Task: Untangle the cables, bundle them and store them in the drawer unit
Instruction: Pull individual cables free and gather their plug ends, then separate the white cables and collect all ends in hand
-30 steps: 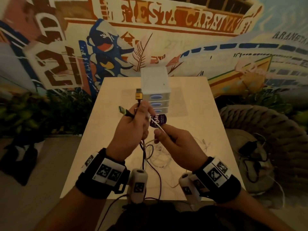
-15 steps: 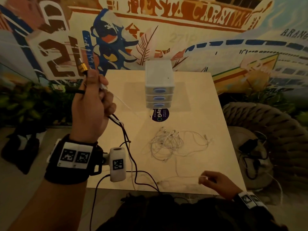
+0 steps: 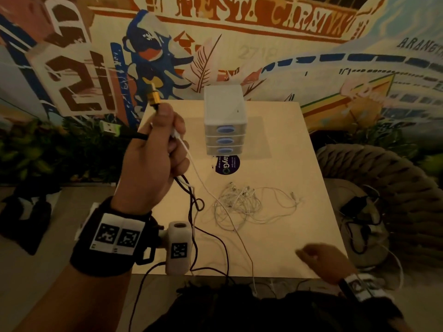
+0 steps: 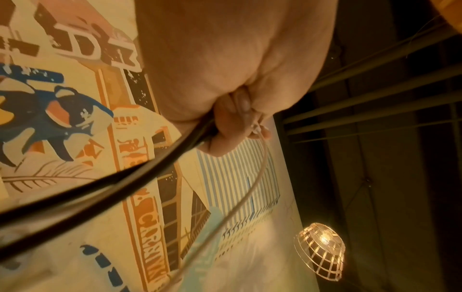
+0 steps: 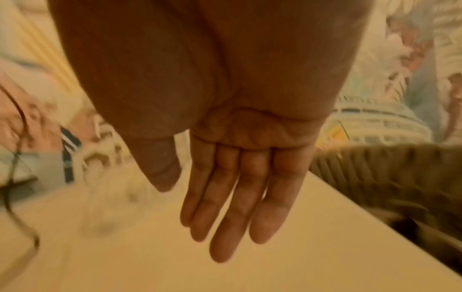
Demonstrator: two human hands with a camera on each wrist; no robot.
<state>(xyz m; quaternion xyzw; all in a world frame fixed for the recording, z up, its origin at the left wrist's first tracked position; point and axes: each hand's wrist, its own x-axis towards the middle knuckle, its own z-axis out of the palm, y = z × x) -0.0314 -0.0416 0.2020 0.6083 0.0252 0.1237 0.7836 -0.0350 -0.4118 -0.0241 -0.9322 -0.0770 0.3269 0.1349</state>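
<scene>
A broad black band [image 3: 107,245] wraps the left wrist at lower left of the head view, carrying a white panel with two black square-pattern markers [image 3: 117,237]. A white cylindrical camera [image 3: 178,248] clips to its inner side, bearing one such marker. At lower right, the right wrist wears a matching black band [image 3: 359,289] with white marker panel.

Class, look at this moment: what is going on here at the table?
A person is sorting cables. The left hand grips black cables and one white cable, lifted above the table. The right hand hovers open near the front edge. A white tangle lies before the closed drawer unit.
</scene>
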